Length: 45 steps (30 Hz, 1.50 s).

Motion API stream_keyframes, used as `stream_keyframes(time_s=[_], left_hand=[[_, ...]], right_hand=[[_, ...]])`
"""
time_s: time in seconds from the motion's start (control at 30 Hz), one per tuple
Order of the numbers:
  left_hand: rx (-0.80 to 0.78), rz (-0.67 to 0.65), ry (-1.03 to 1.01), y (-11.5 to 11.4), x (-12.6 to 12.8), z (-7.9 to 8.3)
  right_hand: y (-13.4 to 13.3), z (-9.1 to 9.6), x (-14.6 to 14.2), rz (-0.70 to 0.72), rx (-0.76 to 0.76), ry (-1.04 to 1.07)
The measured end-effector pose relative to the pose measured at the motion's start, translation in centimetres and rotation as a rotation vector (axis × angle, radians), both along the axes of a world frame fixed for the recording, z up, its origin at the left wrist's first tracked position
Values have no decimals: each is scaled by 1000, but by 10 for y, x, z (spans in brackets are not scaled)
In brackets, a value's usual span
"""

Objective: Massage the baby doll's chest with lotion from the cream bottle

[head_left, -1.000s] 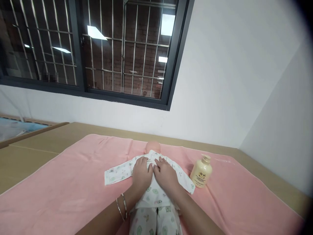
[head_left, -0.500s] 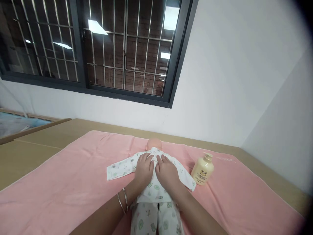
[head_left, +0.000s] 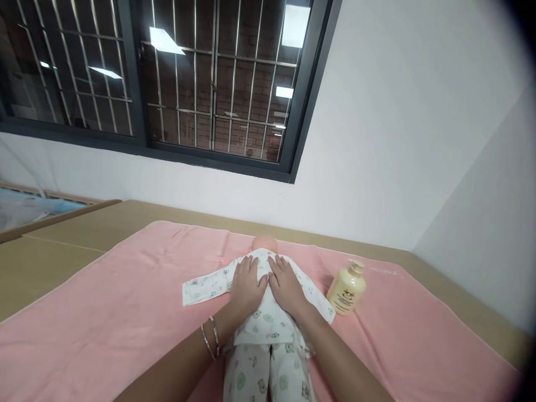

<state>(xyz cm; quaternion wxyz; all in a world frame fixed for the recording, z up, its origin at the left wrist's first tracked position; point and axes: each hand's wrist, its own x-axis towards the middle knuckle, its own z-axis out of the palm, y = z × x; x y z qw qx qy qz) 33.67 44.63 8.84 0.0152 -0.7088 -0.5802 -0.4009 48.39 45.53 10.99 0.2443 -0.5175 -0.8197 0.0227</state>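
A baby doll [head_left: 263, 243] lies on its back on a pink towel [head_left: 117, 312], head away from me, dressed in a white printed top [head_left: 205, 287] and matching trousers [head_left: 268, 377]. My left hand [head_left: 246, 282] lies flat on the left side of the doll's chest, fingers spread. My right hand [head_left: 285, 283] rests flat on the right side, fingers apart and pointing toward the collar. The two hands almost touch at the middle of the top. Two bangles circle my left wrist.
A cream pump bottle [head_left: 347, 288] stands on the towel to the right of the doll. The towel covers a tan surface [head_left: 62, 245] against a white wall with a barred window [head_left: 176, 84]. A corner wall rises at the right.
Both hands have flattened on the doll's chest, fingers now straighter and spread, where they were curled at the collar before. The view shifted slightly.
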Motion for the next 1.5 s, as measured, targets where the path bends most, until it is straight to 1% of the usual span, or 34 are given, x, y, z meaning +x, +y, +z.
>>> stream_keyframes(time_s=[0.17, 0.37, 0.47, 0.6, 0.7, 0.9, 1.13, 1.5], left_hand=[[45, -84, 23, -3, -2, 4], [90, -105, 0, -8, -4, 7], [78, -86, -12, -12, -4, 10], [55, -10, -36, -16, -2, 12], [39, 38, -30, -17, 0, 12], [8, 83, -1, -15, 1, 11], [-4, 80, 25, -14, 2, 11], [-38, 88, 3, -16, 2, 13]], right_hand=[[-6, 3, -5, 18, 15, -34], [-20, 9, -11, -64, 65, -24], [-24, 11, -13, -114, 52, -4], [-27, 11, -15, -199, 35, -13], [-27, 10, -16, -232, 25, -22], [-28, 9, -16, -253, 1, 13], [-29, 6, -16, -255, 5, 38], [-29, 6, -15, -249, 8, 37]])
